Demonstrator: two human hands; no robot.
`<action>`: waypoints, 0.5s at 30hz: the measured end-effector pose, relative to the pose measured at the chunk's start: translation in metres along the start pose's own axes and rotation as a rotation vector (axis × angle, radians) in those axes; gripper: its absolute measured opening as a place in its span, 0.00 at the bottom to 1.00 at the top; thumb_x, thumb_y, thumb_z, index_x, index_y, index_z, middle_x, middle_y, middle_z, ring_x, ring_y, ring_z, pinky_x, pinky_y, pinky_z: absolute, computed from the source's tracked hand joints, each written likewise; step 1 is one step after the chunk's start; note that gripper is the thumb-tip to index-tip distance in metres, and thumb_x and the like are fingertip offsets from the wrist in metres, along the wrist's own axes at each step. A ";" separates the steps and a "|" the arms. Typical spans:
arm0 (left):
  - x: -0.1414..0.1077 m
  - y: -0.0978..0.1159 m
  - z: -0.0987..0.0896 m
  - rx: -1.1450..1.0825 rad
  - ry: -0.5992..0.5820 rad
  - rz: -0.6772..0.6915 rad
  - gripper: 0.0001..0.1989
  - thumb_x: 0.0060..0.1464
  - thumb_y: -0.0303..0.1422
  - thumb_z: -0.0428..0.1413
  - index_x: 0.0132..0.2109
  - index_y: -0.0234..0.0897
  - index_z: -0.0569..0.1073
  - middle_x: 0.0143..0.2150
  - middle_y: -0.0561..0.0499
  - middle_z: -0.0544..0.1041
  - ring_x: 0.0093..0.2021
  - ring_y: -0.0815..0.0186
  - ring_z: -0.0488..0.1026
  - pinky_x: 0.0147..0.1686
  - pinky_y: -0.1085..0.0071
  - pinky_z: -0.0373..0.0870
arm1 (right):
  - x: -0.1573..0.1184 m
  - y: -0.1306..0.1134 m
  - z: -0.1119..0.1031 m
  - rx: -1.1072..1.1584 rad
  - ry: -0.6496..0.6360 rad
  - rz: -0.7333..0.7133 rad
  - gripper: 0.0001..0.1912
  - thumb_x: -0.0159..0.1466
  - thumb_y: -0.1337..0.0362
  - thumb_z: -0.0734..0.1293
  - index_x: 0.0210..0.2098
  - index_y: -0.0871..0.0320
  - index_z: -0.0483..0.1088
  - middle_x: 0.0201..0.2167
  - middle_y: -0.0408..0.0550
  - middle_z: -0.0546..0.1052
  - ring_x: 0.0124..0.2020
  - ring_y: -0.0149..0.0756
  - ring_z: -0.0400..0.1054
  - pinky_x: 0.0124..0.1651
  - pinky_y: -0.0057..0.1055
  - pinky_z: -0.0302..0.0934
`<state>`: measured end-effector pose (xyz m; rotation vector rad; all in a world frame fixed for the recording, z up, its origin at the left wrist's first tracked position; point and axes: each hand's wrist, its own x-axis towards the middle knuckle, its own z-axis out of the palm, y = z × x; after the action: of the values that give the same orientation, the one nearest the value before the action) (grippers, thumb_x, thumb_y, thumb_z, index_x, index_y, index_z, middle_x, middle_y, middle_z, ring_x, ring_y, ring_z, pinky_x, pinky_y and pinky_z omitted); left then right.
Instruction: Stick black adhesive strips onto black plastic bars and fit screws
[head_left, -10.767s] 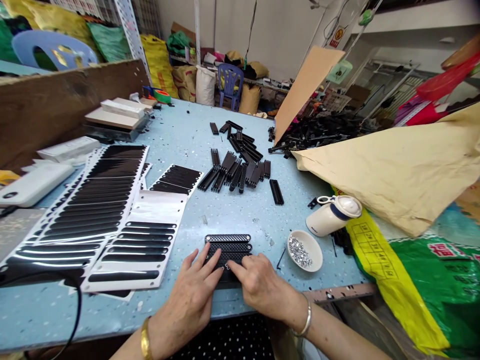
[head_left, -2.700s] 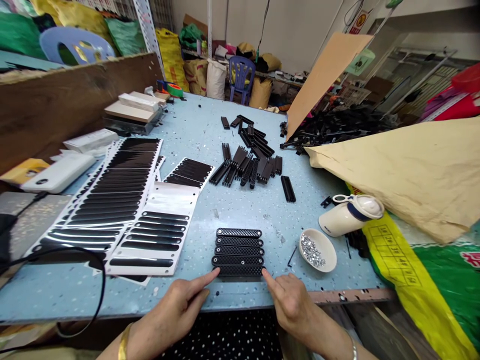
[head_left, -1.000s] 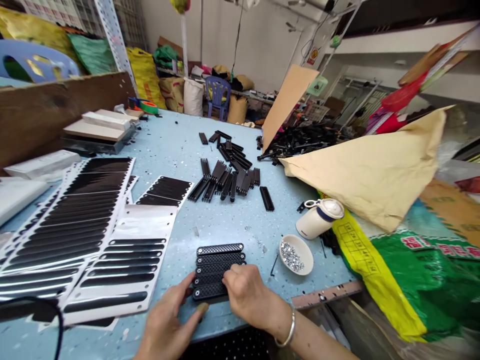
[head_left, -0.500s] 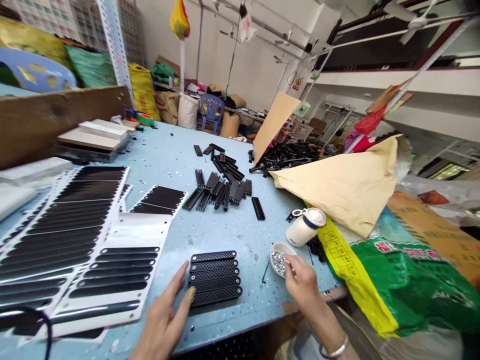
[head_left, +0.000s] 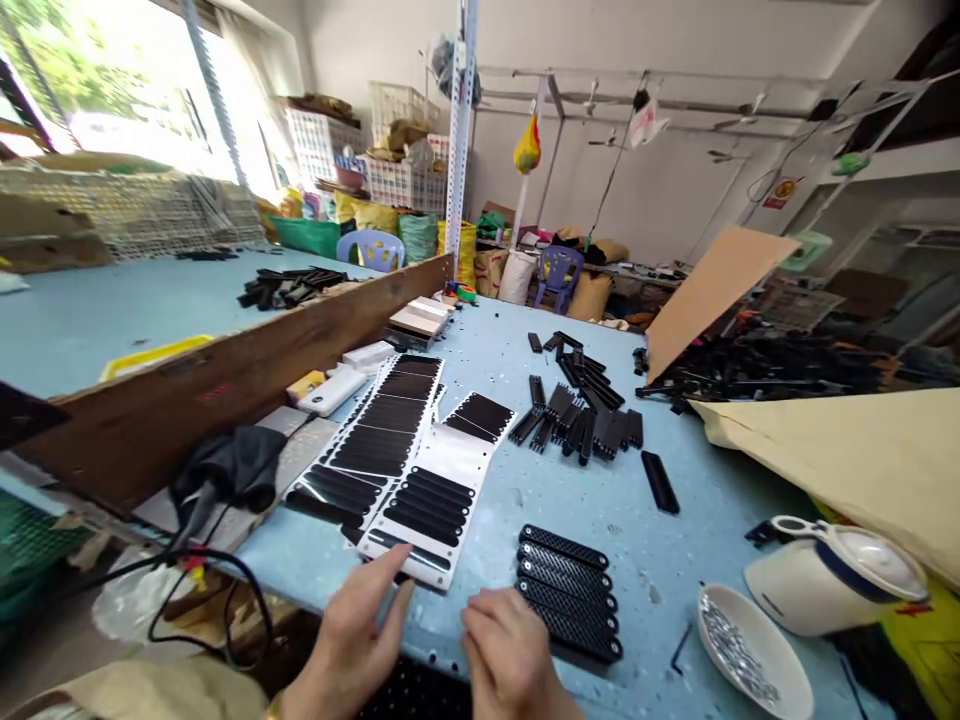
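My left hand (head_left: 356,635) has its thumb and index finger apart, fingertips at the lower edge of a white sheet (head_left: 465,455) of long black stickers. My right hand (head_left: 514,650) is curled closed just left of a row of several black bars (head_left: 566,590) with a carbon-weave top and small screws at their ends. What its fingers hold, if anything, is hidden. On the right, a white bowl (head_left: 795,690) contains many small silver screws. A black hex key (head_left: 680,647) lies between the bars and the bowl.
Loose black bars (head_left: 577,410) are heaped mid-table. A white lidded mug (head_left: 799,585) stands by the bowl. A wooden board (head_left: 247,370) borders the table on the left, near a dark cloth (head_left: 232,465) and black cable (head_left: 247,570). Kraft paper (head_left: 840,440) covers the right side.
The view has swung left. My right hand has left the screw bowl and come to the left of the bars. My left hand has moved from the bars to the sticker sheet.
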<state>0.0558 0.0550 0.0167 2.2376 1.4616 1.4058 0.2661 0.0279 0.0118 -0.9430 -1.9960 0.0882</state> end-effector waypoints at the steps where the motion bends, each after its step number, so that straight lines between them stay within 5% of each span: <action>1: -0.002 -0.008 -0.010 0.032 0.028 -0.057 0.15 0.54 0.30 0.57 0.49 0.37 0.77 0.42 0.44 0.83 0.41 0.57 0.81 0.41 0.70 0.78 | 0.010 -0.003 0.013 -0.017 -0.060 0.035 0.15 0.60 0.74 0.62 0.46 0.60 0.69 0.40 0.56 0.76 0.41 0.46 0.70 0.44 0.42 0.67; 5: -0.010 -0.029 -0.032 0.030 0.060 -0.361 0.14 0.51 0.36 0.59 0.45 0.36 0.78 0.32 0.48 0.84 0.29 0.59 0.81 0.30 0.72 0.79 | 0.040 0.000 0.058 -0.187 -0.268 0.193 0.19 0.58 0.69 0.67 0.49 0.62 0.69 0.50 0.60 0.73 0.54 0.59 0.63 0.53 0.56 0.58; 8: -0.017 -0.037 -0.035 -0.116 0.047 -0.543 0.17 0.49 0.38 0.59 0.46 0.38 0.77 0.35 0.49 0.84 0.35 0.56 0.82 0.36 0.69 0.80 | 0.048 0.006 0.075 -0.233 -0.363 0.231 0.08 0.59 0.74 0.64 0.38 0.61 0.72 0.42 0.58 0.76 0.48 0.55 0.66 0.48 0.51 0.59; 12: -0.016 -0.045 -0.027 -0.245 0.056 -0.668 0.25 0.44 0.40 0.61 0.51 0.37 0.75 0.48 0.45 0.81 0.48 0.51 0.78 0.49 0.60 0.76 | 0.056 0.009 0.064 -0.130 -0.290 0.354 0.09 0.62 0.73 0.60 0.31 0.59 0.70 0.33 0.51 0.75 0.37 0.44 0.66 0.40 0.39 0.56; 15: -0.004 -0.046 -0.018 -0.356 0.057 -0.708 0.30 0.40 0.40 0.63 0.52 0.36 0.74 0.53 0.42 0.78 0.52 0.48 0.75 0.54 0.55 0.72 | 0.068 0.015 0.043 0.147 -0.200 0.516 0.12 0.65 0.66 0.59 0.26 0.58 0.68 0.26 0.45 0.70 0.29 0.36 0.62 0.34 0.33 0.51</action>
<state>0.0118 0.0698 -0.0003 1.2859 1.6250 1.3381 0.2217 0.0949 0.0283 -1.3729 -1.8445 0.6273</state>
